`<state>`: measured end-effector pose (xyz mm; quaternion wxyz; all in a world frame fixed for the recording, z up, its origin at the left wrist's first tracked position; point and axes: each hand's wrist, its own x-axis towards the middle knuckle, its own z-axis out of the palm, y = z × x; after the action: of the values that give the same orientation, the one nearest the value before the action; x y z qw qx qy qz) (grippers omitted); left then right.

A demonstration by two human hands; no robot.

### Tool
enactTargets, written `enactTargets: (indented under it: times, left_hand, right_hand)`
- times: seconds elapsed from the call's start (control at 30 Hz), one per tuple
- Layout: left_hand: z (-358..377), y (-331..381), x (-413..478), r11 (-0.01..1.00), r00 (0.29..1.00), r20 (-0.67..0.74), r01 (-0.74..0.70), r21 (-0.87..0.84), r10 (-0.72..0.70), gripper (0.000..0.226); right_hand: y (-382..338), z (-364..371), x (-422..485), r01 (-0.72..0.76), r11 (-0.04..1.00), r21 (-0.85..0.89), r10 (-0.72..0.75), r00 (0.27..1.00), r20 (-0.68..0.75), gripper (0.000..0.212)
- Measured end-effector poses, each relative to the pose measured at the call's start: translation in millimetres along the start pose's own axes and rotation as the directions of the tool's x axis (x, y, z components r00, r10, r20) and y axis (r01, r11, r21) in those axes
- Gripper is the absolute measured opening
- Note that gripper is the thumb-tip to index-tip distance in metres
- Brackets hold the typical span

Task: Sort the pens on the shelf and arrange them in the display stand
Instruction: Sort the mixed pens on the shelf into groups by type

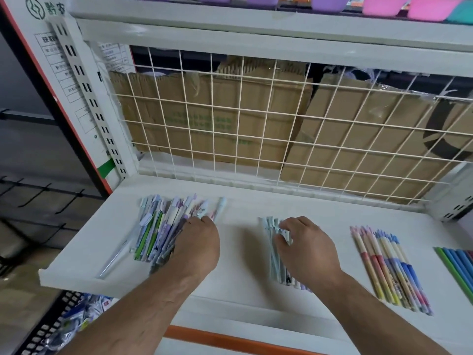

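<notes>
Item 1: mixed pile of pens (158, 226), unsorted, on the left part of the white shelf (243, 285), with one loose pen lying beside it near the front lip.
- Your left hand (197, 243) rests on the right side of this pile, knuckles up. Its fingers dip in among the pens and are hidden, so whether they grip anything cannot be told.

Item 2: pale-blue pens (275, 262), a small matched batch in the middle of the shelf.
- Your right hand (305, 245) is over their upper ends. The fingers (286, 224) are curled, and with the thumb they appear to pinch the bundle.

Item 3: pink-yellow-and-blue pens (389, 267), laid side by side to the right, apart from your hands.

Item 4: green and blue pens (458, 267), a neat row cut off by the right edge.

Status: sorting looks partly done, with three groups formed and the large pile remaining. No display stand is in view, so arranging looks not yet begun.

Surroundings: wire grid (256, 129) backing the shelf, cardboard (204, 119) behind it, plastic baskets (384, 5) above.
</notes>
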<state>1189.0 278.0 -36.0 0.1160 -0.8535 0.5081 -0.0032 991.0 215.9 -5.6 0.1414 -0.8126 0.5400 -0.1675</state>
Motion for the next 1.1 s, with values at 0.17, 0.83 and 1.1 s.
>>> enactTargets:
  times: [0.17, 0.83, 1.1]
  left_hand:
    - [0.0, 3.2, 11.1, 0.997, 0.998, 0.007, -0.070, 0.035, 0.070, 0.027]
    - [-19.1, 31.2, 17.4, 0.715, 0.993, 0.107, 0.117, -0.689, -0.059, 0.014]
    - [-47.1, 86.9, -1.1, -0.270, 0.946, 0.302, 0.323, -0.907, 0.118, 0.024]
  right_hand:
    - [-3.0, -2.2, -1.2, 0.005, 1.000, 0.007, -0.005, 1.000, 0.000, 0.020]
    - [16.6, -14.3, -18.8, 0.032, 0.990, 0.135, -0.037, 0.999, 0.038, 0.020]
    - [25.5, -36.1, -24.3, -0.050, 0.862, 0.505, -0.039, 0.986, 0.164, 0.016]
